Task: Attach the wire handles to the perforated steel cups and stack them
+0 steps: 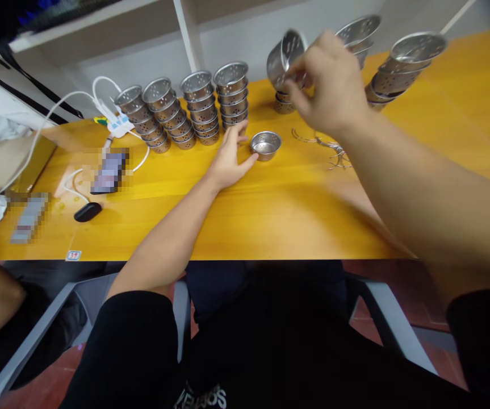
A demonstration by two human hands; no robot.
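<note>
Pinching a raised cup (276, 65) near its rim, the right hand (334, 85) is holding it tilted at the far side of the table (227, 227), just over a short stack (284, 105); whether the two are touching is hard to tell. Fingers spread, the left hand (230, 159) is lying open beside a lone cup (266, 149), its thumb reaching the near left of the rim; contact is unclear. That cup is standing upright between the hands. Thin wires (338, 156) are lying to its right. Four tall stacks (233, 91) of perforated metal cups are standing in a row on the far left, and two leaning stacks (402, 76) are rising at the far right, partly behind the right arm. Further left, a phone (109, 171) is lying near a power strip (120, 125), and a small black object (87, 212) is resting nearer.
</note>
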